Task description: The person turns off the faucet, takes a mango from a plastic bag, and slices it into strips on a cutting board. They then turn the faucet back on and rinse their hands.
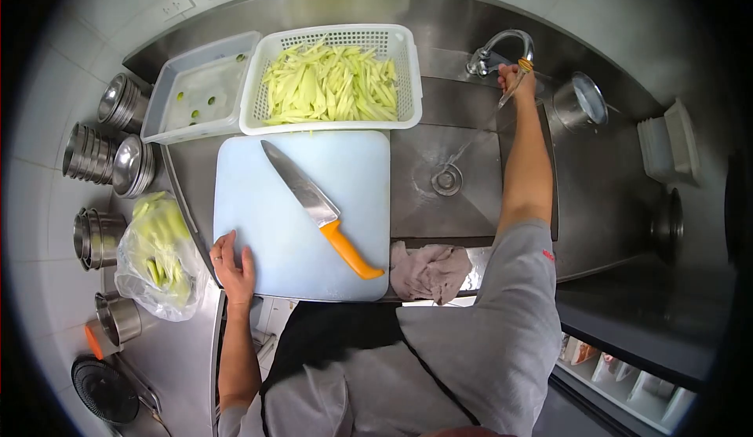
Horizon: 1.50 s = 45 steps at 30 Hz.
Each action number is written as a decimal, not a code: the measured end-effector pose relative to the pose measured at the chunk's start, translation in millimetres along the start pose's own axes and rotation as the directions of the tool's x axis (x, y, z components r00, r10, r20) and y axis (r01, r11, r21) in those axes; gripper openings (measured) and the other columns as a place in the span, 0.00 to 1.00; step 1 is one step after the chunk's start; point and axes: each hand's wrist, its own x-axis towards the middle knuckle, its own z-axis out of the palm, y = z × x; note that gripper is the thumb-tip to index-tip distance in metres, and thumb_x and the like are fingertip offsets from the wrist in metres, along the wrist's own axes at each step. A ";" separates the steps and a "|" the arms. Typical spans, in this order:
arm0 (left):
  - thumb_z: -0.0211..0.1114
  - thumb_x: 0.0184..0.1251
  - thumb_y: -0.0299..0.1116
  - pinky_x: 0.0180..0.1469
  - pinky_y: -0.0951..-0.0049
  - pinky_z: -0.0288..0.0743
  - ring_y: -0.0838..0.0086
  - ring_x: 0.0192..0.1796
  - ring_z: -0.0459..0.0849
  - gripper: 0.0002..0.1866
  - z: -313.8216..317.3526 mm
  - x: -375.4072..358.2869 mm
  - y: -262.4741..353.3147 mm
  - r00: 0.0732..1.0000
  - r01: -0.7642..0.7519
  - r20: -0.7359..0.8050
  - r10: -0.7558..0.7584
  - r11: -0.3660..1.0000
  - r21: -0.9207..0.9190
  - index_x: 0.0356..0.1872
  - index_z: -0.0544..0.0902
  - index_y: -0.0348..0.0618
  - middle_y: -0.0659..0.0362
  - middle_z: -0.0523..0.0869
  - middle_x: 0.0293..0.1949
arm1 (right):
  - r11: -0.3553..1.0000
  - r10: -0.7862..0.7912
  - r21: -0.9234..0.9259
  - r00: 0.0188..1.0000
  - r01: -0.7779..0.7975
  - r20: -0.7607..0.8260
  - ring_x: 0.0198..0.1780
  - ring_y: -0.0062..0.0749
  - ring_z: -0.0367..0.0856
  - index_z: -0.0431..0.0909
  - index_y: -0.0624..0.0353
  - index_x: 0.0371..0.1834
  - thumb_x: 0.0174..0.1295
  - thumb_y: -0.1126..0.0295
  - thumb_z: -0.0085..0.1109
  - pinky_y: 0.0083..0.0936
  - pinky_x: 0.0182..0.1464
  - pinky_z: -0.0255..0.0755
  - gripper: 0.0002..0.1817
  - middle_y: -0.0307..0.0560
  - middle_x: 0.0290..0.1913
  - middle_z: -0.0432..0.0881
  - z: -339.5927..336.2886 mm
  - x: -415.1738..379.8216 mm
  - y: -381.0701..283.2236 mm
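My left hand [234,268] rests on the lower left corner of the pale cutting board [235,170], fingers apart, holding nothing. My right hand [518,80] is at the curved faucet [510,37], its fingers bent beside the spout; what they grip is hard to make out. Water runs from the faucet into the steel sink [478,202]. A knife [337,241] with an orange handle lies diagonally across the board, blade toward the upper left. Behind the board, a white perforated basket [416,107] holds pale green vegetable strips [337,84].
An empty-looking plastic tub [200,92] stands left of the basket. Steel containers [88,153] line the left wall near a plastic bag [161,264] of green vegetables. A crumpled cloth [430,271] lies at the sink's front edge. A metal pot [579,101] stands right of the faucet.
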 end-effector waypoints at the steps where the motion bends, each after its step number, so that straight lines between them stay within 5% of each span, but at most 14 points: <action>1: 0.68 0.69 0.28 0.67 0.53 0.72 0.47 0.62 0.78 0.23 0.2 0.4 0.1 1.000 -0.008 -0.005 0.008 1.000 0.006 0.65 0.82 0.37 0.42 0.81 0.59 | 0.996 0.033 0.078 0.999 -0.034 0.002 0.21 0.24 0.80 0.83 0.61 0.32 0.69 0.64 0.71 0.25 0.22 0.72 0.12 0.42 0.25 0.85 -1.7 2.4 -3.7; 3: 0.68 0.69 0.28 0.67 0.53 0.72 0.47 0.62 0.78 0.23 0.6 0.0 0.3 1.000 -0.022 -0.013 0.022 1.000 0.013 0.65 0.82 0.37 0.42 0.81 0.59 | 0.988 0.106 0.107 0.994 -0.110 0.040 0.20 0.20 0.77 0.82 0.60 0.31 0.69 0.66 0.74 0.22 0.22 0.70 0.13 0.40 0.23 0.83 -5.0 5.6 -4.5; 6: 0.68 0.68 0.28 0.67 0.53 0.73 0.47 0.62 0.78 0.24 -0.7 1.7 2.6 1.000 0.005 0.003 -0.005 0.999 0.038 0.65 0.82 0.37 0.43 0.81 0.59 | 0.995 0.097 0.025 0.995 -0.098 0.035 0.26 0.24 0.87 0.90 0.63 0.39 0.69 0.66 0.71 0.24 0.20 0.75 0.09 0.45 0.31 0.90 -6.1 6.6 0.9; 18: 0.69 0.68 0.28 0.67 0.53 0.73 0.48 0.61 0.79 0.24 0.5 -0.8 0.2 1.000 0.014 -0.019 -0.013 1.000 0.007 0.65 0.83 0.38 0.42 0.81 0.59 | 0.994 0.054 0.092 0.999 -0.054 0.003 0.19 0.18 0.79 0.84 0.57 0.33 0.70 0.62 0.73 0.20 0.19 0.69 0.12 0.37 0.25 0.85 -0.8 6.3 5.4; 21: 0.69 0.68 0.28 0.66 0.53 0.73 0.48 0.62 0.79 0.24 0.0 -0.6 1.4 1.000 0.010 -0.014 -0.010 1.000 0.013 0.65 0.83 0.38 0.42 0.81 0.59 | 0.990 0.142 0.016 0.990 -0.142 -0.011 0.24 0.22 0.85 0.88 0.60 0.34 0.68 0.64 0.74 0.22 0.19 0.75 0.11 0.40 0.27 0.87 -0.3 15.1 11.8; 27: 0.69 0.68 0.28 0.66 0.53 0.73 0.48 0.62 0.78 0.24 -0.2 0.1 2.8 1.000 0.028 -0.008 -0.027 0.999 0.020 0.65 0.83 0.38 0.42 0.80 0.59 | 0.990 0.140 -0.004 0.986 -0.140 0.090 0.22 0.19 0.82 0.88 0.60 0.34 0.70 0.61 0.72 0.21 0.19 0.74 0.13 0.39 0.27 0.87 -11.1 0.7 1.2; 39: 0.69 0.67 0.27 0.67 0.53 0.73 0.47 0.61 0.79 0.24 0.9 -0.2 0.8 1.000 -0.001 -0.018 0.002 1.000 0.028 0.65 0.82 0.38 0.43 0.81 0.59 | 0.954 0.178 0.222 0.977 -0.201 0.118 0.20 0.17 0.80 0.87 0.56 0.35 0.73 0.62 0.68 0.19 0.19 0.75 0.11 0.37 0.27 0.87 -6.8 -7.8 4.9; 45: 0.69 0.67 0.27 0.67 0.53 0.73 0.47 0.62 0.79 0.24 0.7 -0.5 1.1 1.000 0.000 -0.026 0.000 1.000 0.028 0.65 0.82 0.38 0.42 0.81 0.59 | 0.954 0.235 0.159 0.962 -0.255 0.138 0.20 0.16 0.80 0.87 0.55 0.37 0.74 0.62 0.67 0.19 0.19 0.75 0.10 0.36 0.26 0.87 -11.9 -12.0 -4.8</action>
